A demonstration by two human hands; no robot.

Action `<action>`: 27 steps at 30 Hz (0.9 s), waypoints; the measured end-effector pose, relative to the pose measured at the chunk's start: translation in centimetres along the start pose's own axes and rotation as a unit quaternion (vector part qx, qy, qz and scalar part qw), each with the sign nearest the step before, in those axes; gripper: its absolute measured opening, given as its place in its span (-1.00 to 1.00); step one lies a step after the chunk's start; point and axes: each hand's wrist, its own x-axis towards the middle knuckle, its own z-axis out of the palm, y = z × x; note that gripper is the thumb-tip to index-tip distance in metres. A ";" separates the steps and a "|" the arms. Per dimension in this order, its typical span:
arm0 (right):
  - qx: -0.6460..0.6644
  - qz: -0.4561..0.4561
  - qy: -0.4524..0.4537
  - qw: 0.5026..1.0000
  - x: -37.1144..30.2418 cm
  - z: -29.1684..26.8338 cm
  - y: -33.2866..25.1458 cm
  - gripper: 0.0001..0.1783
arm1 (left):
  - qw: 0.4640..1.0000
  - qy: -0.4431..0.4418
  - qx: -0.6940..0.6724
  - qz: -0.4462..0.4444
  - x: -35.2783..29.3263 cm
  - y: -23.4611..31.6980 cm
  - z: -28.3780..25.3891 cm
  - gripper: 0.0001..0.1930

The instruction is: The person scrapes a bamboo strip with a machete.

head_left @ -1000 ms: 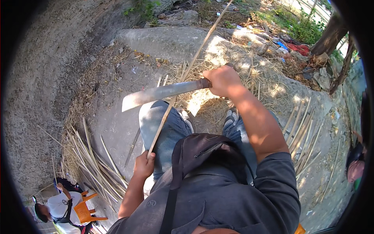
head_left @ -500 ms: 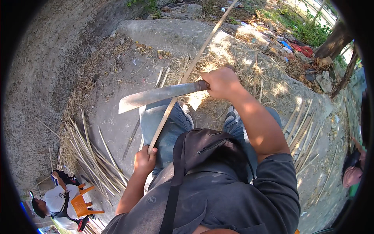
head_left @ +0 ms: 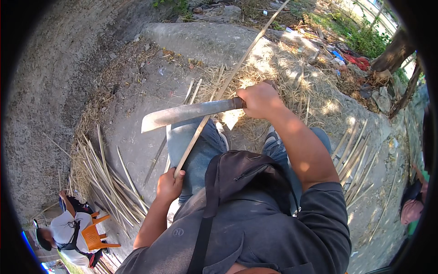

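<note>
Outdoors, right hand (head_left: pixel 261 99) fingers clamped on machete (head_left: pixel 191 113), left hand (head_left: pixel 169 185) fingers gripping bamboo strip (head_left: pixel 214 106).

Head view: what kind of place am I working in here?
Probably an outdoor work yard for splitting bamboo: bare ground, piles of cut strips, dry shavings, and a machete in the right hand.

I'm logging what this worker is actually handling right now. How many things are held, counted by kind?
Long knife with a broad blade, gripped at its handle by the right hand: 1
Long bamboo strip, its near end held by the left hand: 1
Total held: 2
The loose strips lying on the ground are too many to count reliably.
</note>
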 end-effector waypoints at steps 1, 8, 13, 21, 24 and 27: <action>-0.027 -0.027 0.039 0.998 0.5 -0.2 1.1 -0.84 | 1.000 0.001 0.001 0.004 0.0 0.1 -0.1 -0.30; 0.144 0.220 0.196 0.945 2.3 1.0 8.9 -0.81 | 0.999 0.032 -0.003 0.013 -0.1 -0.6 0.4 -0.31; 0.120 0.090 0.182 0.972 1.4 2.0 5.4 -0.81 | 0.999 -0.013 -0.035 0.008 0.3 -0.3 0.0 -0.30; 0.079 0.024 0.175 0.981 1.5 1.4 6.0 -0.83 | 0.999 0.010 -0.029 0.023 -0.5 -1.1 0.5 -0.30; 0.289 0.227 0.169 0.915 1.9 2.3 8.5 -0.74 | 0.998 0.042 -0.018 0.036 -0.1 -0.7 0.7 -0.31; 0.252 0.214 0.179 0.927 1.7 2.5 8.3 -0.73 | 0.999 0.004 -0.032 0.016 -0.2 -0.3 0.1 -0.31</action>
